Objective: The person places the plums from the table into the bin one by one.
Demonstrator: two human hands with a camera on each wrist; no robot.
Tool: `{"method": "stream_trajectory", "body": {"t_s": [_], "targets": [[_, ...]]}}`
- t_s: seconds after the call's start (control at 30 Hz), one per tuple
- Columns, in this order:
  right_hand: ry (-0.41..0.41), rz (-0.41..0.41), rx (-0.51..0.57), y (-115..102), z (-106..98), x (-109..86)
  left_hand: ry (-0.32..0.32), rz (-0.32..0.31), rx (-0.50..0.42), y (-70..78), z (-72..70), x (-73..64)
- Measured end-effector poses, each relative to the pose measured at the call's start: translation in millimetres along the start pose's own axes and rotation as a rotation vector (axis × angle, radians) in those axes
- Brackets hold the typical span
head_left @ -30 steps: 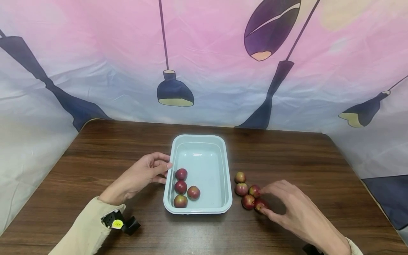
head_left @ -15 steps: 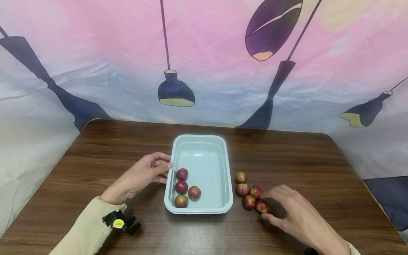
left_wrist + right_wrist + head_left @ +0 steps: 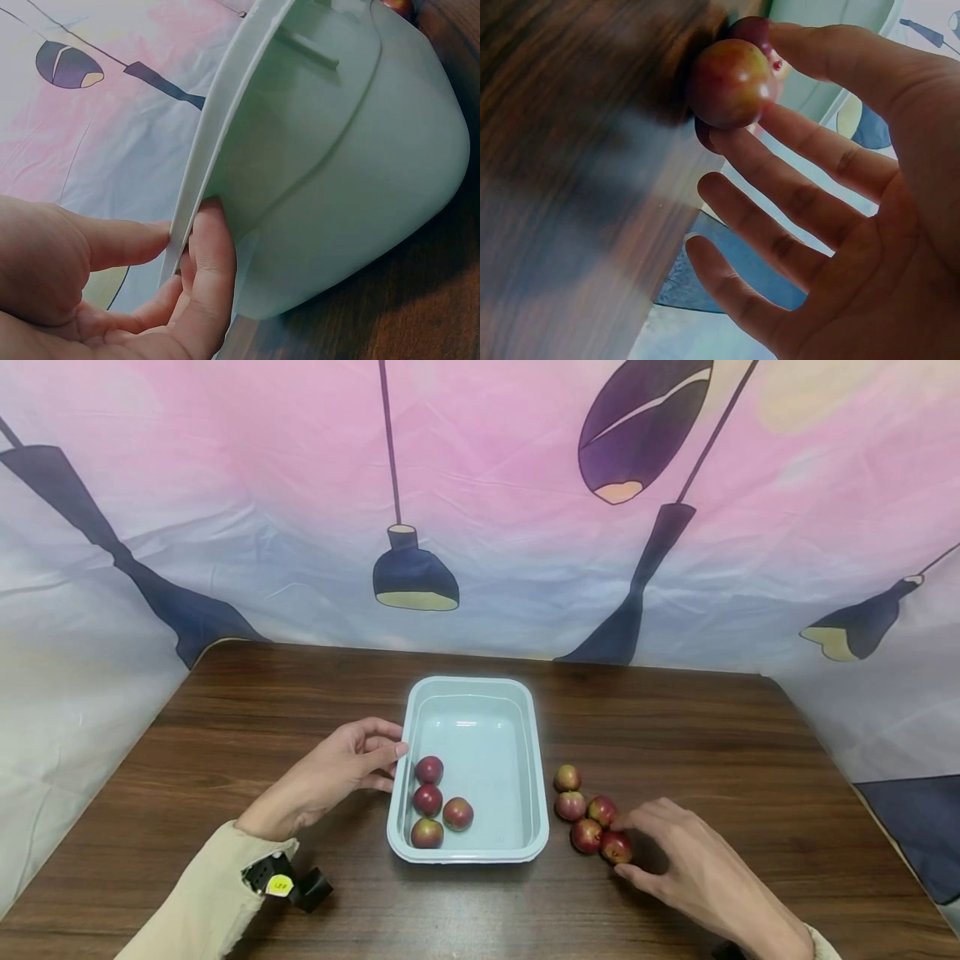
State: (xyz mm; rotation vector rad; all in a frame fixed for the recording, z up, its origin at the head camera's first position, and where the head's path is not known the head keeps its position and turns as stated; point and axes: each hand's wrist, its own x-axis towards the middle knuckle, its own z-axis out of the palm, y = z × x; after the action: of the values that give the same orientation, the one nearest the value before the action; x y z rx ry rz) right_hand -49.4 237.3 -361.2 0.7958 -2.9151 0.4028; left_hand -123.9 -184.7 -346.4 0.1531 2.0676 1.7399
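Note:
A light blue plastic tray (image 3: 491,752) stands on the wooden table with several plums (image 3: 427,800) along its left side. My left hand (image 3: 330,777) pinches the tray's left rim, thumb on the edge and fingers bent under the lip (image 3: 196,172), as the left wrist view shows. Right of the tray lies a cluster of several plums (image 3: 586,836). My right hand (image 3: 697,852) reaches to its nearest plum (image 3: 617,847), thumb and fingers spread. In the right wrist view, index and middle fingertips meet the side of that plum (image 3: 731,82); the thumb tip is beside another.
The brown table (image 3: 300,693) runs back to a hanging cloth (image 3: 480,468) printed with lamps in pink and blue. A black wrist device (image 3: 270,875) with a yellow label sits on the left sleeve (image 3: 202,893). Table surface surrounds the tray.
My right hand has drawn back slightly from the nearest plum, its thumb now a little lower. My left hand stays on the tray rim, and the plums lie as before.

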Motion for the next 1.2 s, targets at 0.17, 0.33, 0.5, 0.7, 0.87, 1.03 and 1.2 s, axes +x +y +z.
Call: {"method": "stream_trajectory", "body": {"t_s": [0.17,0.33,0.5,0.7,0.87,1.03,1.2], "targets": [[-0.013,-0.011,0.000,0.6,4.0,0.0,0.000,0.002,0.001,-1.0,0.0,0.6],[-0.025,-0.007,0.000,0.4,6.2,0.7,0.001,0.004,-0.001,-1.0,-0.2,0.7],[-0.053,0.001,0.016,-0.1,7.6,1.5,0.005,0.002,0.007,-0.6,-0.2,0.6],[-0.051,-0.009,0.015,0.7,8.2,1.0,0.002,0.002,0.003,-0.8,-0.2,0.7],[-0.038,-0.020,0.007,1.0,6.8,0.1,0.002,0.004,0.005,-0.5,-0.1,0.8],[-0.035,-0.013,0.001,0.1,3.9,0.1,0.001,0.001,0.010,0.2,0.1,0.6],[-0.038,-0.004,0.002,0.3,-0.2,0.9,0.004,-0.002,0.019,0.2,-0.1,0.6]]}}
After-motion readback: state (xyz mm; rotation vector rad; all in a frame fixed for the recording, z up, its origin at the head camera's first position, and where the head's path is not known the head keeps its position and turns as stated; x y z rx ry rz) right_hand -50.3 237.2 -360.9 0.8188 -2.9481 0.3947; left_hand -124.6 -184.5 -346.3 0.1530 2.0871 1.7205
